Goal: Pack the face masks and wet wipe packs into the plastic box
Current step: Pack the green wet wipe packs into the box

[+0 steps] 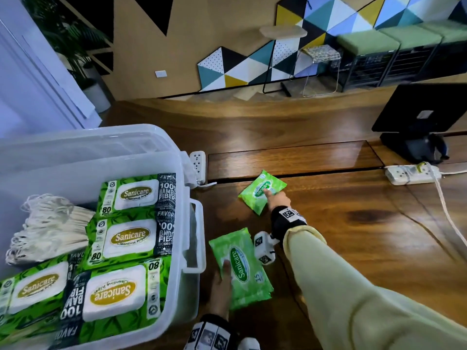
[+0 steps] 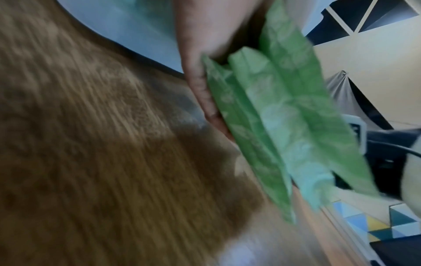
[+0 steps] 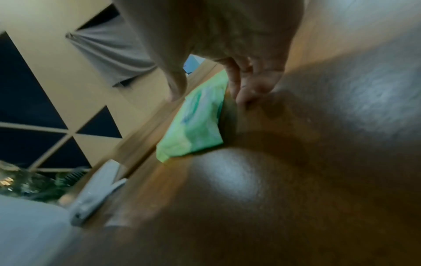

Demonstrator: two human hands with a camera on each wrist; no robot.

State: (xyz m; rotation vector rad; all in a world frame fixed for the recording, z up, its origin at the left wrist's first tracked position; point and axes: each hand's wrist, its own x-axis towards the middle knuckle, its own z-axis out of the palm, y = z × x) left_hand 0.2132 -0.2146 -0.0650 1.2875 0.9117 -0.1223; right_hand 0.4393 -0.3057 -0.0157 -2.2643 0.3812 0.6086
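A clear plastic box [image 1: 161,134] stands at the left and holds several large Sanicare wipe packs [image 1: 131,238] and a stack of white face masks [image 1: 50,231]. Just right of the box, my left hand [image 1: 223,286] holds a stack of small green wipe packs [image 1: 241,269], thumb on top. The left wrist view shows three packs [image 2: 284,117] edge-on against the fingers [image 2: 200,90]. My right hand [image 1: 276,200] reaches forward to one small wipe pack [image 1: 261,189] lying on the table. There the thumb lies over the pack [image 3: 198,124] and the curled fingers [image 3: 248,90] press its near edge.
A white socket strip [image 1: 197,165] sits just behind the box's right corner. A second power strip [image 1: 412,174] with a white cable [image 1: 449,215] lies at the right, near a black monitor stand [image 1: 417,145]. The wooden table [image 1: 353,236] stretches right of my arm.
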